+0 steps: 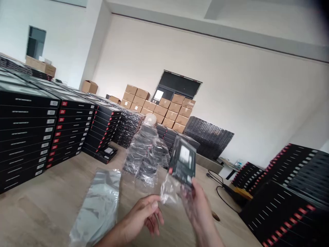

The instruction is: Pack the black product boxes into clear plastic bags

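A black product box point(183, 159) with a pale label and a red corner mark is tilted up above the table, inside a clear plastic bag point(169, 190) whose loose end hangs toward me. My right hand point(196, 202) grips the bagged box at its lower right corner. My left hand point(145, 212) is just left of the bag's loose end, fingers apart and curved; its index fingertip is at the plastic, and I cannot tell whether it touches. A flat stack of clear plastic bags point(99, 202) lies on the table to the left.
Bagged boxes point(145, 154) are piled ahead. Tall stacks of black boxes point(25, 137) line the left, with more black boxes point(280, 206) at right. A small open box point(105, 152) sits by the left stacks. A black cable point(218, 187) crosses the table point(51, 212). Cartons point(160, 109) stand behind.
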### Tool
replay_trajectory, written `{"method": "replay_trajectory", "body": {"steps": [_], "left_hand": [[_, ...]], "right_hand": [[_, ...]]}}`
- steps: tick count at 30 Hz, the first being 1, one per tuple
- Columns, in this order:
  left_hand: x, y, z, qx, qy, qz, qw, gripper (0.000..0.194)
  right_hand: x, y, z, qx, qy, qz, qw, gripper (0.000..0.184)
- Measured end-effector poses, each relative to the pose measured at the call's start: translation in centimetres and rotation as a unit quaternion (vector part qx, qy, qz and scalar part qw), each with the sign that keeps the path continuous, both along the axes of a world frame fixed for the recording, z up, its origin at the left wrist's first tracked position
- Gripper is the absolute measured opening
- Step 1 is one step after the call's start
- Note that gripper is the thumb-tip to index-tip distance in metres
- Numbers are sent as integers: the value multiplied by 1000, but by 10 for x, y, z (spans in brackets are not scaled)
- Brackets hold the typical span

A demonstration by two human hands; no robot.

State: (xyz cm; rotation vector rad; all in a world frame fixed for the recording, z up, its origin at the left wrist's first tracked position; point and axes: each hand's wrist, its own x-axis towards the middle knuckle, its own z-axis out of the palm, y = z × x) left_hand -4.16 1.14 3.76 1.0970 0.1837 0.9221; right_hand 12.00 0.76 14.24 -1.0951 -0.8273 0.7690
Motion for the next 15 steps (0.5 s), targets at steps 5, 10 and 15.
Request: {"method": "replay_trajectory", "body": {"steps": [5,10,15], "left_hand": [[13,8,-17,-27,104,5,994,69],[22,12,-29,36,183,9,982,51],[10,8,-33,55,147,28,987,24]], "right_hand": [[-4,96,65,-27,-119,-21,992,31],[-16,144,76,-60,-252,-108,960,35],[-31,114,80,27,-369,-212,905,33]]}}
